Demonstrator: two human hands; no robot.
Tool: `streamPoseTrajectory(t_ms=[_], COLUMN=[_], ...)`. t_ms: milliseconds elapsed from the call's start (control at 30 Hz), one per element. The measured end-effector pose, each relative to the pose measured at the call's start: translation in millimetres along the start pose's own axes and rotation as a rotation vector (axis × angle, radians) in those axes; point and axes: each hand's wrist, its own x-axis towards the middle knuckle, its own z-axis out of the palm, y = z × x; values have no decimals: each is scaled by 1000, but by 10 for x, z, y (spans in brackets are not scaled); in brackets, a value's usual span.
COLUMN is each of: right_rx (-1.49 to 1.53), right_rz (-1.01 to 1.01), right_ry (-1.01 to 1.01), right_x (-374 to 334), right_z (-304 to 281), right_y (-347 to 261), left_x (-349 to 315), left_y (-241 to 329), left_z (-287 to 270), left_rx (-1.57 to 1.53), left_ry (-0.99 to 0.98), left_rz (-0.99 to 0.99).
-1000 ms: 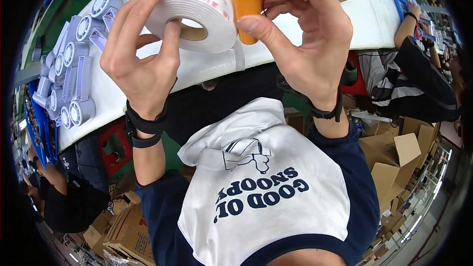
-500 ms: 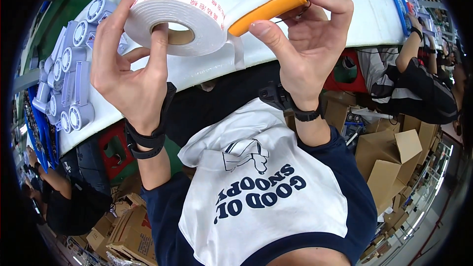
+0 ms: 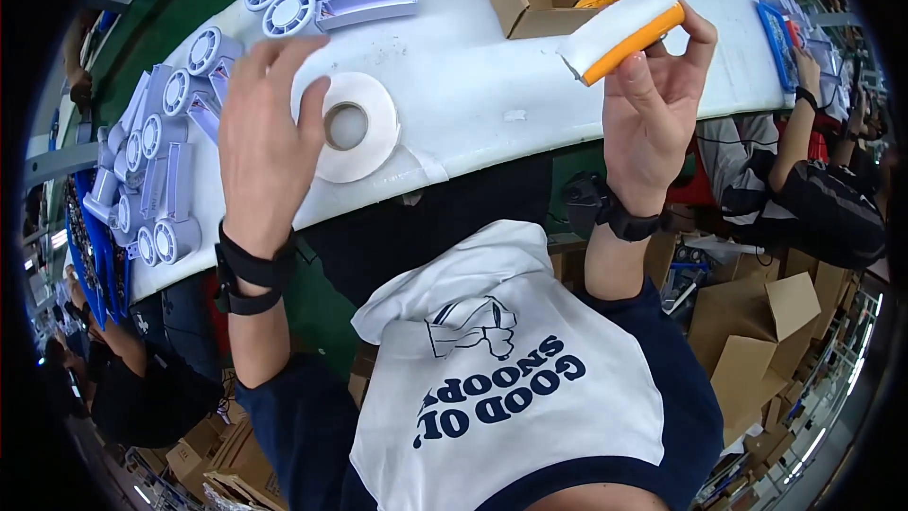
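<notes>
My right hand (image 3: pixel 653 123) pinches an orange battery (image 3: pixel 636 45) between thumb and fingers, raised above the table. A white strip of foam tape (image 3: pixel 619 21) lies along the battery and sticks out past its edge. My left hand (image 3: pixel 268 132) holds nothing; its thumb and fingers are apart, the fingertips slightly blurred. Just right of it, a white roll of double-sided foam tape (image 3: pixel 380 137) rests flat on the table, partly behind the thumb. A short loose tape end (image 3: pixel 430 167) trails from the roll near the table's front edge.
Pale lavender handheld-fan housings (image 3: pixel 159 137) crowd the table's left side, and two more (image 3: pixel 364 2) lie at the back. An open cardboard box (image 3: pixel 544 21) of orange batteries stands behind my right hand. Co-workers sit on both sides; cartons (image 3: pixel 747 341) are at the lower right.
The tape roll has gone from my left hand onto the table. That hand has opened and lowered slightly. My right hand has carried the battery, with its tape strip, to the right.
</notes>
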Motion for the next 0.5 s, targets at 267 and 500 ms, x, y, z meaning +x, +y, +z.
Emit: streamPoseTrajectory(t_ms=[267, 500], right_rx=[109, 23], right_rz=[237, 207], right_ry=[-36, -3], right_x=[-29, -65], right_z=[251, 136], right_y=[84, 144], left_x=[480, 284], left_y=[-370, -37], left_z=[438, 318], left_rx=[491, 210], left_ry=[18, -44], left_rz=[226, 263])
